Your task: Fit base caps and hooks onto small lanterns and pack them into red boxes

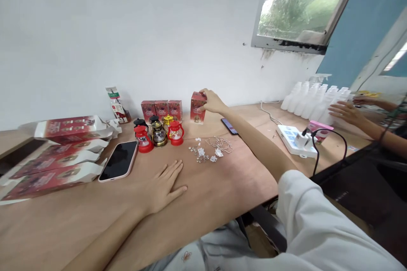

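Note:
My right hand [212, 100] reaches far across the wooden table [222, 194] and grips a small red box [197, 108] standing near the wall. My left hand [165, 186] lies flat on the table, fingers spread, holding nothing. Three matching red boxes [162, 110] stand in a row left of the held one. In front of them sit several small toy lanterns [158, 133], red, black and gold. A scatter of small metal and white parts [211, 149] lies between my hands.
A phone with a pink case [118, 161] lies left of my left hand, beside flattened red cartons [57, 152]. Another phone [229, 125], a white power strip [294, 139] with a black cable and white bottles [313, 99] sit right. Another person's hands [348, 112] work there.

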Available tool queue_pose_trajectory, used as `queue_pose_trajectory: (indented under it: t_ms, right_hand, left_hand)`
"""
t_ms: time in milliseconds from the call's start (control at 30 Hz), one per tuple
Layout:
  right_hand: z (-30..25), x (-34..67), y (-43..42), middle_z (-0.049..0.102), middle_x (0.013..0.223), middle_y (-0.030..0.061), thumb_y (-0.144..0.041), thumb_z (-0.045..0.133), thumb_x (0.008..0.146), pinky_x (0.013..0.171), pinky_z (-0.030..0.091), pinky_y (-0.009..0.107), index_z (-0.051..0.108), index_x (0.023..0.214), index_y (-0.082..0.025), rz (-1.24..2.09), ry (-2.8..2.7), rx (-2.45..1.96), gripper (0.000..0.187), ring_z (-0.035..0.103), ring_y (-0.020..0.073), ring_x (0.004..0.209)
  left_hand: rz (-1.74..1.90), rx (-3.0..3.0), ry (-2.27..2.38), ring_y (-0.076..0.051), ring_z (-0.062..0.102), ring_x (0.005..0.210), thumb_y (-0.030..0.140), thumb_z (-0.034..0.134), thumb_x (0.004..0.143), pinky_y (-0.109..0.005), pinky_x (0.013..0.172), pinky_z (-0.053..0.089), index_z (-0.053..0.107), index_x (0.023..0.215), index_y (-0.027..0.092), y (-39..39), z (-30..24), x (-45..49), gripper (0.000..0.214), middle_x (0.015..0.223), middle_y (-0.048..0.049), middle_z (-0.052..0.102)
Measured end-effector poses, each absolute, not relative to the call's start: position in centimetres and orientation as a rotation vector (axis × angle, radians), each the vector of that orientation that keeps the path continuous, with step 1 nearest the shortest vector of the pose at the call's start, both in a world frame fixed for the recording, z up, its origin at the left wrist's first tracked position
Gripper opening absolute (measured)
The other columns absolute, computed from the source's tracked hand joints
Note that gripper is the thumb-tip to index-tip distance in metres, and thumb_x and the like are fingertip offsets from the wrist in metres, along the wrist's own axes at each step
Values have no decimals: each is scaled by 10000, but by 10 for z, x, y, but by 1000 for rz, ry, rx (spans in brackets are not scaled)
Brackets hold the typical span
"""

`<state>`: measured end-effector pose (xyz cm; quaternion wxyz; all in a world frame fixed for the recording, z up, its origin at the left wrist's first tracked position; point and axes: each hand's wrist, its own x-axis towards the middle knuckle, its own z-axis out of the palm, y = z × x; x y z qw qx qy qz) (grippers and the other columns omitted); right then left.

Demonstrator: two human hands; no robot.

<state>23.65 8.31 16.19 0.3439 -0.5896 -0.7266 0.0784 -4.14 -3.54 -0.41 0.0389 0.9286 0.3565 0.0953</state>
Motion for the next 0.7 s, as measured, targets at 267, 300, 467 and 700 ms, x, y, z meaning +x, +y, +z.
queue_pose_trajectory:
  t_ms: [267, 300, 467, 700]
  right_hand:
    - [125, 214, 166, 603, 1137, 91, -196, 720, 732, 809, 531, 373, 478, 1220, -156, 368, -1721, -1809, 545, 607, 220, 973]
    - [120, 210, 171, 594, 1168, 97, -160, 726, 697, 838, 520, 369, 443, 1253, -164, 363, -1706, -1805, 624, 594, 231, 1012]
    - [108, 187, 173, 470, 1335, 142, -113, 613, 703, 961, 454, 385, 246, 1396, -147, 331, -1707, -1717, 785, 513, 254, 1164]
    - [138, 209, 121, 311, 1410, 188, -115, 523, 758, 1046, 372, 421, 215, 1407, -112, 49, -1657, -1434, 719, 413, 259, 1257]
  left_hand:
    - [260, 3007, 1101, -230, 230, 1417, 565, 247, 927, -456, 1156, 225, 89, 1491, 160, -32, -21, -44, 712, 1534, -92, 191]
    - [273, 3014, 1102, -230, 230, 1417, 561, 251, 928, -455, 1158, 219, 76, 1492, 164, -31, -24, -44, 712, 1535, -94, 192]
    - [337, 2972, 1087, -247, 245, 1412, 549, 296, 923, -471, 1157, 206, 81, 1493, 177, -30, -27, -47, 713, 1528, -107, 223]
    - [330, 2826, 1073, -276, 279, 1398, 546, 346, 906, -508, 1144, 207, 229, 1471, 162, -44, -4, -36, 694, 1505, -133, 283]
